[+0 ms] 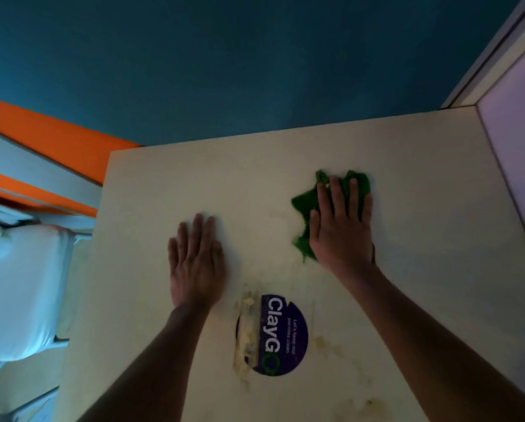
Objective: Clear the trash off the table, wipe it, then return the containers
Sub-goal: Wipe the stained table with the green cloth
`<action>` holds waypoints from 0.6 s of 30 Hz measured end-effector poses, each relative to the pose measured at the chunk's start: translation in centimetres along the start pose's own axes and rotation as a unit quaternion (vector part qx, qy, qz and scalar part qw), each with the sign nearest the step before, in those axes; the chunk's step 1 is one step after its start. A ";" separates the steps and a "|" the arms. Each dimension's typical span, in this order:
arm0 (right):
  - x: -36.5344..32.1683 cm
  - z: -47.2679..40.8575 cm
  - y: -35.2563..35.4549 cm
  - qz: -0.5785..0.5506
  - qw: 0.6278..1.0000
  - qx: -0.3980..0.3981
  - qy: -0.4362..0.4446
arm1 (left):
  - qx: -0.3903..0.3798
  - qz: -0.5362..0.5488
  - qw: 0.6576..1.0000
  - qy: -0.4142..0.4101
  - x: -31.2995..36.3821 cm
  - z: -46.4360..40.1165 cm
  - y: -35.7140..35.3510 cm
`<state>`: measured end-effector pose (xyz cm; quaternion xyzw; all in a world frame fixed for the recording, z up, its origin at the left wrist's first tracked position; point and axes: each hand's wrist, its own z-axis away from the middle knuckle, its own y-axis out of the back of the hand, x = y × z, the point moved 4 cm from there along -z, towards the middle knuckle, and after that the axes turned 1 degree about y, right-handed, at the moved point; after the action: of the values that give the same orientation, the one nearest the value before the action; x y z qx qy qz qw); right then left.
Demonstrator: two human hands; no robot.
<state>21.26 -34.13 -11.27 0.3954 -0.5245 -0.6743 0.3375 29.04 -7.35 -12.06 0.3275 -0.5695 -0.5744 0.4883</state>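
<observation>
1. The right hand (341, 226) lies flat with straight fingers pressing a crumpled green cloth (308, 205) onto the pale table (422, 239).
2. The cloth sits under the palm and fingers, bunching out past the fingertips and the thumb side.
3. The left hand (195, 260) rests open and flat on the table, holding nothing, well apart from the cloth.
4. A torn round purple sticker (281, 336) lies near the left wrist, between the forearms.

A shared office pantry: the tabletop (407, 239) is displaying a round sticker (281, 335) reading "ClayGo – Let's keep our pantries clean"; teal and orange walls (224, 56) are showing behind.
</observation>
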 end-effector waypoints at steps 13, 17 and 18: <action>-3.3 6.5 -2.3 0.042 0.992 -0.022 0.117 | 0.014 0.021 1.000 -0.008 -0.8 -0.3 -0.1; 0.2 4.0 -1.5 0.030 0.999 0.022 -0.015 | 0.024 0.020 0.999 -0.015 -0.3 -0.4 0.0; -0.8 3.5 -1.6 0.016 0.998 0.035 -0.043 | 0.025 0.020 0.999 -0.016 -0.4 -0.4 -0.1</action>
<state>18.52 -31.53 -12.18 0.3692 -0.5684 -0.6660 0.3115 29.57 -7.09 -12.26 0.3192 -0.5981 -0.5549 0.4822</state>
